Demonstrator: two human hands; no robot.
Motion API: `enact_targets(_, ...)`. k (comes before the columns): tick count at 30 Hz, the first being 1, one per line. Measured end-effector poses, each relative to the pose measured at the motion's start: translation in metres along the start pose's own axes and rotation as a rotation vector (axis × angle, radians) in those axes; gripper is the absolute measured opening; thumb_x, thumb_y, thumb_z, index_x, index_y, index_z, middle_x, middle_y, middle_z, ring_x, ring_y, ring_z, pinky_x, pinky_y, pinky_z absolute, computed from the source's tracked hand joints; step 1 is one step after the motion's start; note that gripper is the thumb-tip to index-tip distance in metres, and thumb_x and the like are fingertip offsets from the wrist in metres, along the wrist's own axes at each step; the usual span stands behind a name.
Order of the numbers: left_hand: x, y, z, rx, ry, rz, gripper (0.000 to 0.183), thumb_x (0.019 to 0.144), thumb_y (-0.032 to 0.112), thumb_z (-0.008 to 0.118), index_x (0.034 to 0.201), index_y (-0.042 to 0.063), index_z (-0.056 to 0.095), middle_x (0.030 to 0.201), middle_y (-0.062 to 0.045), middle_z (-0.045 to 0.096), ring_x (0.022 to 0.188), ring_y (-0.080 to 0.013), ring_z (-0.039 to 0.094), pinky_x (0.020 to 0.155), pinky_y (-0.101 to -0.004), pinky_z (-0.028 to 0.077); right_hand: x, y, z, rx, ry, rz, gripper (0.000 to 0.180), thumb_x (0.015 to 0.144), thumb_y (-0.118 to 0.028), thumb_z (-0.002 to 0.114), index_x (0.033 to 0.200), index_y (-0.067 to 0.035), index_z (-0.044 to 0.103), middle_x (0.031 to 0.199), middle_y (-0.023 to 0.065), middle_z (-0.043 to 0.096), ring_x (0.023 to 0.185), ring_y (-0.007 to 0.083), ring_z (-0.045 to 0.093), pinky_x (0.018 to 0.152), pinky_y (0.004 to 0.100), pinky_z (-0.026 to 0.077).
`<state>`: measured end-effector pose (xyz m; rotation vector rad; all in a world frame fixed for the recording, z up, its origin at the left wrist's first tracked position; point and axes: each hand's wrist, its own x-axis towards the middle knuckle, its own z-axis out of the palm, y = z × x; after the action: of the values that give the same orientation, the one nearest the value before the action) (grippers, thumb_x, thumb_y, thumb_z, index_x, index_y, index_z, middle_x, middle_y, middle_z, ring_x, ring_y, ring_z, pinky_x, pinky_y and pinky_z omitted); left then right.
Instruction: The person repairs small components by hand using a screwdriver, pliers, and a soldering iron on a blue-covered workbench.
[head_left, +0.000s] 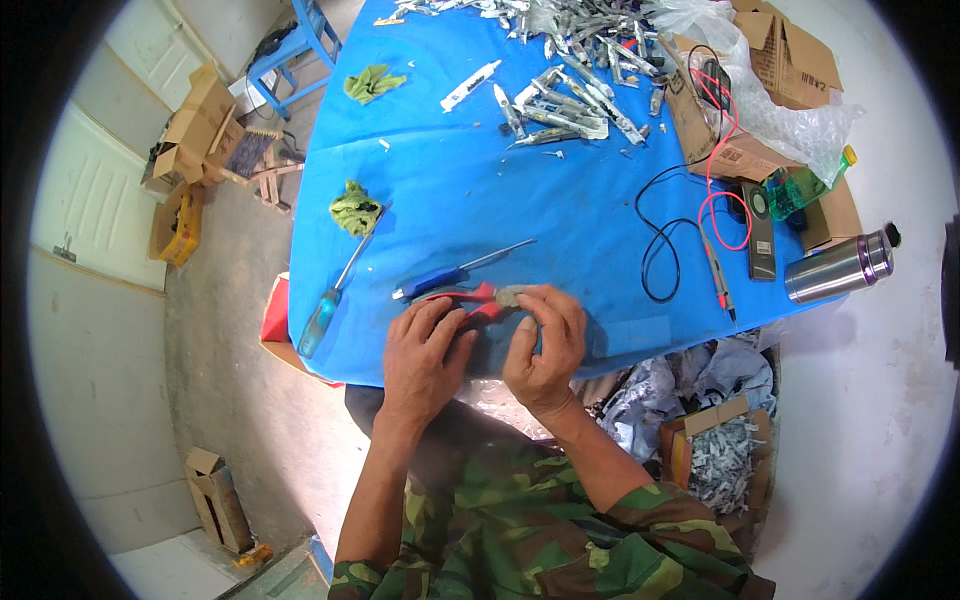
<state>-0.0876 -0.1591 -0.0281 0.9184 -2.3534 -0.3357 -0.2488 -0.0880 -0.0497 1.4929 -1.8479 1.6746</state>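
Observation:
Red-handled pliers (484, 294) lie at the front edge of a blue-covered table (450, 172). My left hand (427, 356) rests over their handles, fingers bent; its grip is partly hidden. My right hand (546, 345) is curled at the head of the pliers, and whether it holds something small cannot be seen. Just beyond the pliers lies a blue-handled screwdriver (431, 282). Another screwdriver, with a teal handle (320, 322), lies to the left, its tip at a crumpled green cloth (355, 208). A second green cloth (373, 83) is farther back.
Many small tube-shaped parts (577, 97) are heaped at the back. On the right are test leads with a probe (716, 274), a dark handheld device (760, 232), a steel flask (840, 268), a green bottle (806, 191) and a cardboard box (739, 161). Below the table stands a box of scraps (721, 465).

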Motion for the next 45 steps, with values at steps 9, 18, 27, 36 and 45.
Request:
enact_targets(9,0.011,-0.021,-0.019,-0.131,0.233,-0.193,0.018,0.095,0.009,0.074,0.110,-0.001,0.073,0.108,-0.020,0.073,0.101,-0.0372,0.069,0.092,-0.0432,0.054,0.006,-0.003,-0.004,0.055,-0.038,0.024,0.033,0.084,0.008,0.061,0.114,-0.003,0.067,0.113,0.0135,0.070,0.099,0.0338,0.066,0.087,0.0441,0.049)
enact_targets(18,0.010,-0.051,-0.012,-0.182,0.268,-0.487,0.029,0.109,0.022,0.060,0.112,-0.004,0.072,0.107,-0.018,0.073,0.099,-0.0315,0.068,0.091,-0.0392,0.053,0.007,-0.001,-0.007,0.088,-0.101,0.059,0.033,0.083,0.007,0.063,0.114,-0.003,0.068,0.114,0.0124,0.069,0.100,0.0328,0.066,0.089,0.0438,0.049)
enact_targets(27,0.009,-0.060,-0.008,-0.220,0.290,-0.509,0.024,0.107,0.020,0.064,0.109,-0.003,0.073,0.103,-0.016,0.073,0.096,-0.0282,0.068,0.088,-0.0372,0.053,0.007,0.001,-0.006,0.133,-0.152,0.104,0.031,0.084,0.005,0.065,0.113,-0.003,0.068,0.114,0.0135,0.069,0.102,0.0342,0.066,0.090,0.0441,0.050)
enact_targets(36,0.014,-0.055,-0.011,-0.211,0.291,-0.492,0.021,0.106,0.018,0.066,0.107,-0.002,0.072,0.100,-0.015,0.072,0.092,-0.0274,0.067,0.085,-0.0371,0.053,0.032,-0.013,-0.024,0.108,-0.367,0.174,0.023,0.085,-0.001,0.069,0.108,-0.007,0.070,0.110,0.0097,0.070,0.101,0.0331,0.066,0.094,0.0473,0.048)
enact_targets(45,0.011,-0.059,-0.011,-0.259,0.298,-0.525,0.019,0.104,0.016,0.068,0.106,-0.002,0.072,0.100,-0.015,0.072,0.092,-0.0270,0.067,0.085,-0.0368,0.053,0.117,0.032,0.003,-0.175,-0.479,0.232,0.010,0.093,-0.017,0.072,0.100,-0.012,0.074,0.096,0.0129,0.070,0.085,0.0367,0.069,0.069,0.0507,0.052)
